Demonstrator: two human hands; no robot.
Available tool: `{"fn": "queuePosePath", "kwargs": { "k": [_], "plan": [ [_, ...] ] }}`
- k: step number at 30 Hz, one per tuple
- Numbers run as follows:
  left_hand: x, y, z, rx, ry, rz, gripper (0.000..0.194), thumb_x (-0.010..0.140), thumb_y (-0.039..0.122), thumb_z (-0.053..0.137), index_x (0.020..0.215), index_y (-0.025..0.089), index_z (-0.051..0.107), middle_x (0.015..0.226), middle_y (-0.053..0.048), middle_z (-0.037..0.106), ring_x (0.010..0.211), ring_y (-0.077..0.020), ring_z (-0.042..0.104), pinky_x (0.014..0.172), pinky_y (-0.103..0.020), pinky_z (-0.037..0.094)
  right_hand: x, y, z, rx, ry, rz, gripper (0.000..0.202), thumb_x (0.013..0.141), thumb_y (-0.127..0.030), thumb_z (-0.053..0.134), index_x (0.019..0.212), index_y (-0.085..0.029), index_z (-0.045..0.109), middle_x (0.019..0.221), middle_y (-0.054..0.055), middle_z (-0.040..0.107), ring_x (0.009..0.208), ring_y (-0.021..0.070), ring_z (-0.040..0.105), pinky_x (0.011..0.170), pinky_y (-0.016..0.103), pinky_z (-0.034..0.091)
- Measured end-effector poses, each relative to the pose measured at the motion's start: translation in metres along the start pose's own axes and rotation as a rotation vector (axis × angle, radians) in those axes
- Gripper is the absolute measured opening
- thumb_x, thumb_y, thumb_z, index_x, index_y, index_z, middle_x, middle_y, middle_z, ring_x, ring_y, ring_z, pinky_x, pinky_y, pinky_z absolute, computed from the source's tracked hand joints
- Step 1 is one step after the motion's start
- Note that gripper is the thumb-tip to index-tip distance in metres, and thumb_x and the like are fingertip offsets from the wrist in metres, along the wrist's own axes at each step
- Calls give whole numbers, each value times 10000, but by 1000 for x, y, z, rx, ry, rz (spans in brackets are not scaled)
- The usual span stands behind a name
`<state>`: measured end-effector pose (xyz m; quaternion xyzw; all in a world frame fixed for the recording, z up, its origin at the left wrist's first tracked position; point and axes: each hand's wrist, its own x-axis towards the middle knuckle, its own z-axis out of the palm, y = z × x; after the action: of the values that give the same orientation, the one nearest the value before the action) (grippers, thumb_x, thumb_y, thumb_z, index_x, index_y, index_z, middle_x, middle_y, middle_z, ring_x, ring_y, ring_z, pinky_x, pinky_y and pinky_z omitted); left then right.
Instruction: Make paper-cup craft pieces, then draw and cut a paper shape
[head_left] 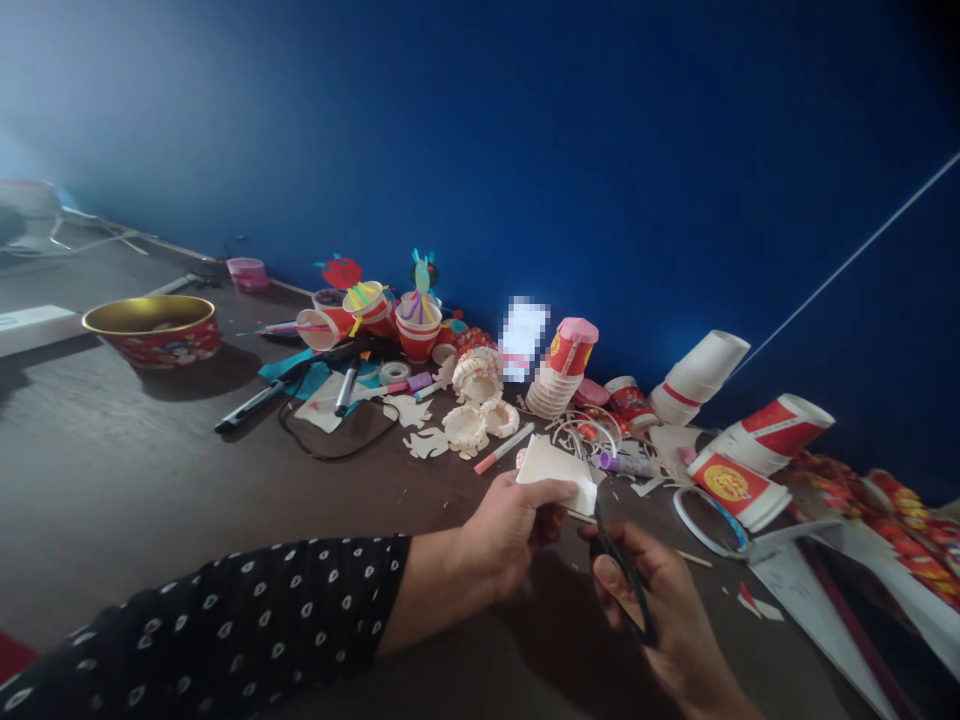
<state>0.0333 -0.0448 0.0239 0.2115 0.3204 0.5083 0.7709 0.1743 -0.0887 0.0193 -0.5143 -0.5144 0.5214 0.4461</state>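
A piece of white paper (553,470) is pinched between the thumb and fingers of my left hand (517,525), above the near part of the dark table. My right hand (651,590) grips black-handled scissors (628,580), with fingers and thumb at the handle loops. The scissor blades point up and away from me and lie at the paper's right edge. How far apart the blades stand, I cannot make out. Just beyond the paper a pink-and-white marker (504,449) rests on the table, and a purple-capped marker (626,463) lies to its right.
Stacked paper cups (555,385) stand by the blue wall, with more red-and-white cups (739,485) at right. Paper scraps (427,440) and cut cup pieces (466,428) litter the middle. A red bowl (154,345) stands at left. A tablet-like dark object (862,600) lies front right.
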Motion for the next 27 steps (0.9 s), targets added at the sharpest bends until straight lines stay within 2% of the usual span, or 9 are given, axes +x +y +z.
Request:
{"fn": "queuePosePath", "kwargs": {
  "k": [14,27],
  "plan": [
    [-2,2,1,6,-2,-4,219,509,152,674,689,124,551,539,24,516,435,-55,393,434,-190,251,2,2,-3,10,-39,20,428,627,-496,744,867,-172,602,523,-63,463,411,55,381,378,172,322],
    [-1,2,0,15,-19,3,182,526,160,661,653,129,535,505,36,485,433,-53,379,434,-182,267,-1,0,1,17,18,3,453,610,-522,742,853,-161,616,504,-64,452,394,50,358,359,168,312]
  ]
}}
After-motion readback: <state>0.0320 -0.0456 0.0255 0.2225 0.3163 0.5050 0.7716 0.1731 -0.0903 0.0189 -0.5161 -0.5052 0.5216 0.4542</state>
